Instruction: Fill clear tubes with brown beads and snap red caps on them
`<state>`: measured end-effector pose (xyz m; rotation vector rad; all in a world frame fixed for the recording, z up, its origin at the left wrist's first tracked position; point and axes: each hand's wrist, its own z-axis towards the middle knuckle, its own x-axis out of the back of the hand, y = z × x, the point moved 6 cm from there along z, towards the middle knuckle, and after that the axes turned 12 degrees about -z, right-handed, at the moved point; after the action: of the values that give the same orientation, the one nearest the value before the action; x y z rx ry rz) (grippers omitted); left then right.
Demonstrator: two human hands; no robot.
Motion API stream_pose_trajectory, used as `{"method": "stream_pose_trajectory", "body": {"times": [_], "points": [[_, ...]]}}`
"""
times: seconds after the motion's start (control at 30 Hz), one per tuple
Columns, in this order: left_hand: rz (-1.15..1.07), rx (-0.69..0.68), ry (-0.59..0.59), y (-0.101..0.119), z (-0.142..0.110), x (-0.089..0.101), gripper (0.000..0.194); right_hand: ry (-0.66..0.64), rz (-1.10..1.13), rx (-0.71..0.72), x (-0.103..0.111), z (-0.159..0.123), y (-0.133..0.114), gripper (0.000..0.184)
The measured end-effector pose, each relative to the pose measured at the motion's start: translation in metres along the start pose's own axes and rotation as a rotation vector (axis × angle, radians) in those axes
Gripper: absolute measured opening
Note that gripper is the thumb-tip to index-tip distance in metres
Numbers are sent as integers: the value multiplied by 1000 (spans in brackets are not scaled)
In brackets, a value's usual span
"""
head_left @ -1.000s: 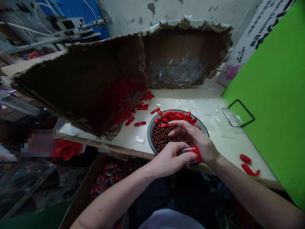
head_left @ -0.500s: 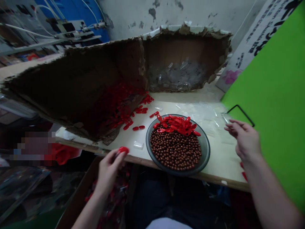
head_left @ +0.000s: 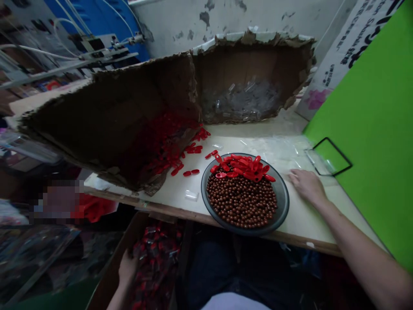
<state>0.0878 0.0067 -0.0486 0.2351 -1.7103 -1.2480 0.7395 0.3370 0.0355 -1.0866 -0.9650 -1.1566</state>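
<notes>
My left hand (head_left: 128, 268) is down inside a cardboard box (head_left: 111, 262) below the table edge. Its fingertips are by a heap of clear pieces with red caps (head_left: 158, 247), and shadow hides whether they hold one. My right hand (head_left: 308, 186) rests low over the table, just right of a grey bowl (head_left: 284, 211), with its fingers curled together. What they pinch, if anything, is too small to make out. Brown beads (head_left: 241, 202) fill the bowl, with red plastic caps (head_left: 248, 165) piled at its far side. A clear plastic tube (head_left: 191, 195) lies left of the bowl.
Two torn cardboard bins stand behind: the left one (head_left: 112, 94) spills red caps (head_left: 193, 149), the right one (head_left: 241, 56) holds clear tubes (head_left: 248, 101). A black wire frame (head_left: 345, 157) stands against a green panel (head_left: 371, 129) on the right.
My left hand has dropped from the table edge into the box; the red cap it held no longer shows in it. My right hand has moved left and down from the wire frame toward the bowl.
</notes>
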Motion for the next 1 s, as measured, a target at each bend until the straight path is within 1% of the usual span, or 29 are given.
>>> {"method": "stream_pose_trajectory", "body": {"times": [0.03, 0.07, 0.1, 0.13, 0.17, 0.2, 0.23, 0.27, 0.33, 0.37, 0.4, 0.43, 0.47, 0.53, 0.6, 0.67, 0.7, 0.77, 0.8, 0.83, 0.87, 0.9, 0.97, 1.0], "points": [[-12, 20, 40, 15, 2, -5, 30, 20, 60, -47, 8, -2, 0, 34], [-41, 6, 46, 37, 4, -14, 39, 41, 125, -88, 19, -5, -2, 35], [-76, -26, 27, 63, 4, -24, 44, 54, 210, -115, 30, -10, -7, 36], [-134, -80, -8, 95, 2, -36, 47, 54, 298, -121, 42, -15, -15, 37], [-243, -141, -33, 131, -3, -48, 48, 43, 448, -119, 54, -21, -26, 38], [-326, -205, -70, 169, -10, -60, 45, 13, 629, -112, 65, -27, -39, 39], [-404, -271, -147, 209, -21, -73, 41, -27, 766, -97, 75, -34, -53, 39], [-468, -334, -259, 248, -35, -89, 37, -56, 861, -80, 84, -40, -68, 38], [-627, -407, -513, 318, -68, -120, 35, -111, 960, -21, 101, -52, -98, 36], [-687, -406, -638, 346, -85, -136, 35, -139, 972, 17, 107, -57, -111, 34], [-741, -377, -762, 367, -101, -151, 37, -171, 964, 63, 111, -62, -124, 33], [-786, -347, -873, 383, -114, -164, 38, -205, 937, 112, 115, -66, -136, 33], [-823, -325, -951, 394, -125, -175, 35, -234, 896, 159, 117, -70, -146, 33], [-874, -284, -1035, 404, -136, -188, 27, -282, 816, 228, 119, -76, -160, 34], [-894, -254, -1031, 400, -133, -189, 22, -317, 749, 267, 120, -80, -167, 34], [-923, -211, -939, 388, -114, -178, 23, -329, 667, 288, 120, -80, -167, 31], [-948, -195, -853, 379, -100, -167, 25, -321, 613, 297, 121, -80, -164, 30], [-975, -189, -630, 354, -66, -142, 29, -276, 502, 309, 123, -77, -156, 28], [-950, -204, -524, 340, -49, -130, 31, -249, 455, 319, 124, -76, -152, 28], [-888, -218, -447, 324, -35, -121, 32, -226, 418, 335, 125, -75, -148, 29], [-796, -224, -398, 306, -23, -115, 34, -210, 389, 355, 124, -74, -146, 29], [-686, -219, -381, 288, -13, -114, 37, -201, 367, 375, 123, -72, -144, 29], [-477, -199, -391, 253, -2, -121, 44, -187, 327, 415, 121, -69, -143, 30], [-413, -195, -397, 237, 0, -126, 46, -177, 305, 437, 119, -67, -143, 29]]}}
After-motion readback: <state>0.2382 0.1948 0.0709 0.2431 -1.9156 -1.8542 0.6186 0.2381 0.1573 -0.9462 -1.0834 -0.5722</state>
